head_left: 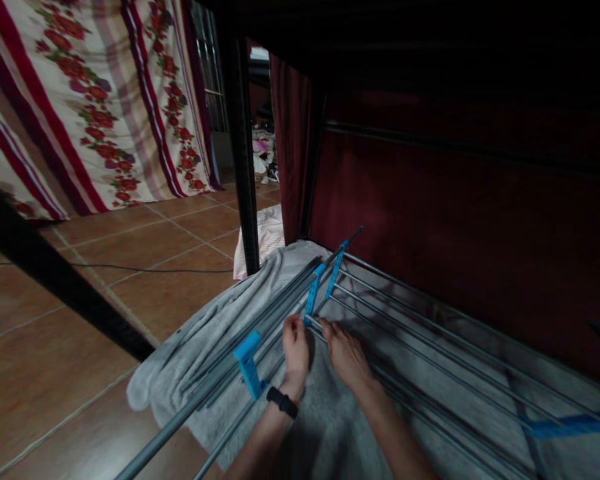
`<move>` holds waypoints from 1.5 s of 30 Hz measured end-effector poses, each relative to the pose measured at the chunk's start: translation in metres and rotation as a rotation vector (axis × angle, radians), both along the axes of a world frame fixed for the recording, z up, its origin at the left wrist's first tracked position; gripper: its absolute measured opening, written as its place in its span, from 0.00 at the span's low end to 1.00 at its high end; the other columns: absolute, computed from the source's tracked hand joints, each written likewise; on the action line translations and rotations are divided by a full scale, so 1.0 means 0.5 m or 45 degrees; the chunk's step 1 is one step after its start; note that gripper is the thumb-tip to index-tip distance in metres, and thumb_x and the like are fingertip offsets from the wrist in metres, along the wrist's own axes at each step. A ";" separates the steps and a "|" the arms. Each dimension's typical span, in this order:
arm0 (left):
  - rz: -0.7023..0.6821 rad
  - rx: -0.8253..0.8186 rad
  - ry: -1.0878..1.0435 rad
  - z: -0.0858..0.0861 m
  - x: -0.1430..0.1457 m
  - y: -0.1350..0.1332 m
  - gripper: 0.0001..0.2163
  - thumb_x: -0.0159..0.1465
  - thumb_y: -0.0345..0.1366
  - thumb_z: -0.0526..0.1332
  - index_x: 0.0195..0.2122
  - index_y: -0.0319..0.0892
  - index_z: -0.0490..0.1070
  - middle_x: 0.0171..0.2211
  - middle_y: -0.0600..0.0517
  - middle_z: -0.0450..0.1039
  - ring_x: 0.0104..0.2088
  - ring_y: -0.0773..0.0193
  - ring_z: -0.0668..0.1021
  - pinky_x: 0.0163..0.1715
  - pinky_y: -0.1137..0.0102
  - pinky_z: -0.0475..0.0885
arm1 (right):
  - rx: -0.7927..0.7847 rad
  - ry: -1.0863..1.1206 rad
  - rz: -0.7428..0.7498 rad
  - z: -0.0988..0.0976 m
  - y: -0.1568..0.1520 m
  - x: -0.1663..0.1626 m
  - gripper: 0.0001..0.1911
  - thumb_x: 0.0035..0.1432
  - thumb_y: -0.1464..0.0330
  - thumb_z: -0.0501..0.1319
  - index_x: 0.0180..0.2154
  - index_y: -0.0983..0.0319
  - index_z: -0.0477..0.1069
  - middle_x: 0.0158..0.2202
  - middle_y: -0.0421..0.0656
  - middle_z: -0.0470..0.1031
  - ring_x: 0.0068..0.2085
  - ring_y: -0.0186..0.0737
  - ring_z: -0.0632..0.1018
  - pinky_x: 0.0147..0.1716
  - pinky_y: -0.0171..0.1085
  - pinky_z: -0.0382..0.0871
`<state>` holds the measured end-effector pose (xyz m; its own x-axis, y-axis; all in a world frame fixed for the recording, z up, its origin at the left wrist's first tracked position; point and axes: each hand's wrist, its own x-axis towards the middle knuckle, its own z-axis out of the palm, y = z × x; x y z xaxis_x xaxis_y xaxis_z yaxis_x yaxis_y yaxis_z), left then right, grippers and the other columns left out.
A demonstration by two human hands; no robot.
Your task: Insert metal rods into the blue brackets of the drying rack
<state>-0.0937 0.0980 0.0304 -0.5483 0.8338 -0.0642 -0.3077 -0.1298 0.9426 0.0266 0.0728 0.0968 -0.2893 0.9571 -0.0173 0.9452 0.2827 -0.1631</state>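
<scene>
Right hand (347,350) is gripping a grey rod (316,326) at the blue bracket's (313,293) lower end; left hand (296,347) is curling beside that bracket, hold unclear. Joint adjustment is apparently proceeding, calling for steady alignment.

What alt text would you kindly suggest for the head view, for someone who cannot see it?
A person's left hand is beside a blue bracket while the right hand touches a grey rod, above a grey blanket. Floral cloth hangs beyond tiled floor.
</scene>
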 end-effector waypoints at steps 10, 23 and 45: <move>-0.187 0.088 0.083 -0.004 0.003 0.064 0.20 0.49 0.18 0.64 0.38 0.47 0.81 0.40 0.48 0.82 0.48 0.52 0.80 0.57 0.62 0.70 | -0.025 0.018 0.065 0.016 0.022 0.001 0.27 0.75 0.68 0.40 0.70 0.56 0.59 0.57 0.49 0.79 0.51 0.41 0.81 0.49 0.37 0.71; -0.252 0.068 0.225 0.014 -0.004 0.072 0.21 0.49 0.14 0.60 0.35 0.47 0.80 0.34 0.51 0.79 0.40 0.56 0.78 0.51 0.66 0.70 | -0.056 0.025 0.063 0.008 0.052 -0.014 0.27 0.75 0.63 0.41 0.69 0.56 0.60 0.50 0.51 0.83 0.46 0.43 0.83 0.45 0.39 0.73; -0.342 0.071 0.384 -0.004 -0.026 0.083 0.10 0.52 0.25 0.65 0.33 0.44 0.79 0.34 0.50 0.81 0.39 0.56 0.80 0.49 0.64 0.72 | 0.083 -0.026 -0.142 -0.004 0.069 -0.084 0.21 0.75 0.67 0.41 0.58 0.60 0.68 0.54 0.50 0.80 0.52 0.43 0.81 0.46 0.39 0.71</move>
<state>-0.1067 0.1395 0.0285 -0.2974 0.9477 0.1156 -0.0488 -0.1361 0.9895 -0.0155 0.1075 0.0949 -0.1815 0.9825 0.0414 0.9743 0.1854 -0.1283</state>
